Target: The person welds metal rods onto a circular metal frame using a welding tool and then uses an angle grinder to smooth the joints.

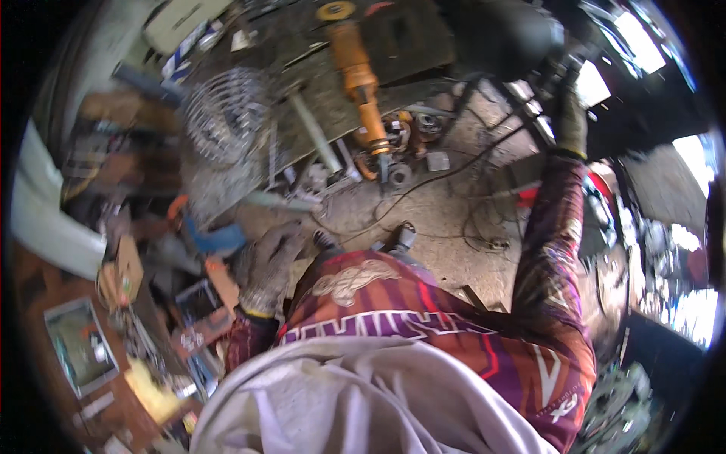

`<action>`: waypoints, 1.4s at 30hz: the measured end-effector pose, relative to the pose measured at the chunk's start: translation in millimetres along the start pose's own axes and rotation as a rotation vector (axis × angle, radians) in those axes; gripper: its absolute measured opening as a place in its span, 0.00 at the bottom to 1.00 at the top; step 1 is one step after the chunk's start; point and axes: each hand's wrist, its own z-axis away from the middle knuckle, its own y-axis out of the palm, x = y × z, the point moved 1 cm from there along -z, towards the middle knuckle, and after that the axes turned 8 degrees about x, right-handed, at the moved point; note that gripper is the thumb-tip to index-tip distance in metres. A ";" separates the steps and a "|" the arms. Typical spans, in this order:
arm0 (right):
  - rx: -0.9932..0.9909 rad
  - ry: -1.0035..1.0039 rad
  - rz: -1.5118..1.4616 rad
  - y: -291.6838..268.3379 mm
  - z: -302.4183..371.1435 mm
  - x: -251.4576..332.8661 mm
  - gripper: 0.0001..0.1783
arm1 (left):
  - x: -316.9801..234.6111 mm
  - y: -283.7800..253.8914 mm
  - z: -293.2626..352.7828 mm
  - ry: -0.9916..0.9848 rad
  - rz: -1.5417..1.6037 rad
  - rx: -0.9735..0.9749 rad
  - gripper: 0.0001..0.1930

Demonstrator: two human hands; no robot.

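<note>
My left hand (270,265), in a grey knit work glove, hangs beside my body at the left. Its fingers look loosely stretched out, with nothing seen in them. My right arm reaches far out to the upper right. The gloved right hand (572,113) is beside a dark metal frame (529,106); its fingers are blurred, so any grip is hidden. On the dark workbench (265,57) ahead lies an orange angle grinder (355,72) with a yellow disc. Left of it are a hammer (314,129) with a pale handle and a round wire coil or guard (224,113).
Loose metal parts (412,129) lie around the grinder's near end. A dark cable (423,181) winds across the concrete floor (446,227). Cluttered scrap and a blue piece (217,237) crowd the left, near a brown board with a framed pane (82,344).
</note>
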 end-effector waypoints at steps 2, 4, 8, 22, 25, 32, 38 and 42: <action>0.078 0.000 -0.167 2.1 -0.8 -10.2 0.18 | -4.7 9.3 3.0 -0.045 0.147 -0.023 0.16; 0.224 -0.437 0.714 -15.8 -5.1 -24.2 0.18 | -18.8 15.0 -0.3 -0.071 0.190 -0.045 0.16; 0.370 -0.258 0.425 -18.3 -20.2 -53.4 0.23 | -29.1 22.7 -17.0 0.045 0.095 -0.032 0.14; 0.174 -0.306 0.066 209.2 220.4 30.9 0.27 | -31.7 -23.6 -126.8 -0.295 -0.779 -0.325 0.21; 0.580 -0.555 0.435 284.0 217.4 95.0 0.31 | -31.3 -23.8 -136.2 -0.345 -0.751 -0.320 0.20; 0.988 -0.070 1.251 415.0 183.3 53.8 0.32 | -35.1 -40.5 -120.0 -0.139 -0.554 -0.298 0.16; 0.798 -0.025 0.960 415.8 183.6 41.2 0.30 | -13.7 -67.1 -96.6 0.021 -0.154 -0.286 0.15; 0.677 0.024 0.954 426.1 172.8 54.8 0.30 | -0.6 -91.4 -85.1 0.227 -0.110 -0.254 0.16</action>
